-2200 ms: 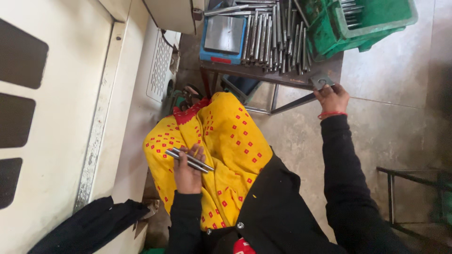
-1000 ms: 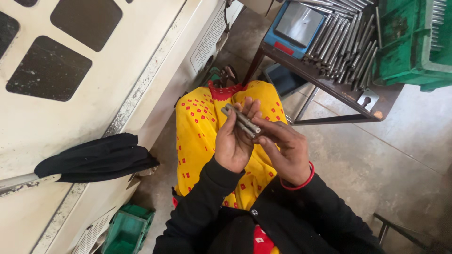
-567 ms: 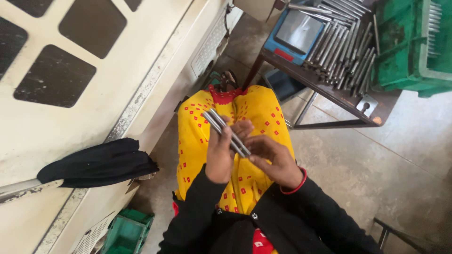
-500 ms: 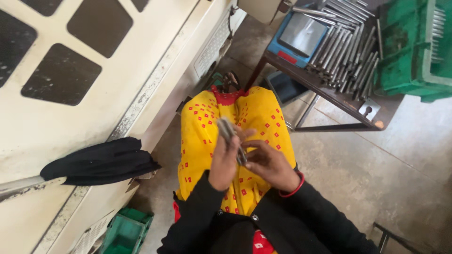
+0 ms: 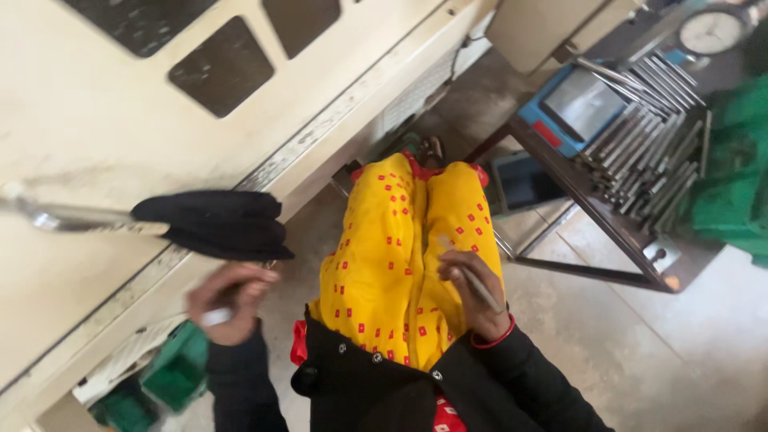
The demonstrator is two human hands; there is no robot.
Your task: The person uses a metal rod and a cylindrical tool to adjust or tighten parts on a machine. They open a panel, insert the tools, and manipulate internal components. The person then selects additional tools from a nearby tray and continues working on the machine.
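My right hand (image 5: 474,290) rests on my yellow, red-dotted lap (image 5: 400,240) and grips a thin metal rod (image 5: 470,275). My left hand (image 5: 228,300) is stretched out to the left, just under a black cloth (image 5: 214,224) that hangs on a metal handle (image 5: 76,218) of the cream machine. It is blurred and closed around a short metal rod end (image 5: 216,318). Several more metal rods (image 5: 644,128) lie in a pile on the small metal table at the upper right.
A cream machine housing (image 5: 160,120) with dark windows fills the left. A blue scale (image 5: 576,100) and a dial gauge (image 5: 710,32) stand on the table; a green crate (image 5: 740,184) is at the far right. A green bin (image 5: 172,372) sits on the floor by my left hand.
The hands were together over my lap holding a bundle of rods. Now my left hand has swung out left toward the machine while my right stays on the lap with one rod.
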